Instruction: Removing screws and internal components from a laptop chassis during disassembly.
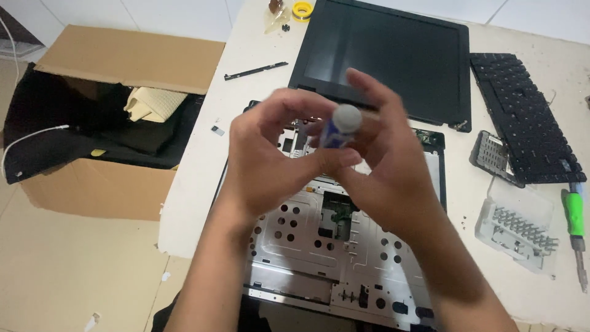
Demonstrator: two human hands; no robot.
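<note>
Holding a small tube over the laptop at the bench's near edge; left hand and right hand both pinching it. Probably light, slippery; gripping mid-body seems best.

tube: blurred, body hidden by fingers | screwdriver: tip cut off

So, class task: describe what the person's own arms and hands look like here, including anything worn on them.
Both forearms are bare all the way to the frame's bottom edge; no sleeves show. The left hand and right hand wear no gloves. No rings, watch or wristbands are visible on the fingers or wrists. No markings can be made out.
</note>
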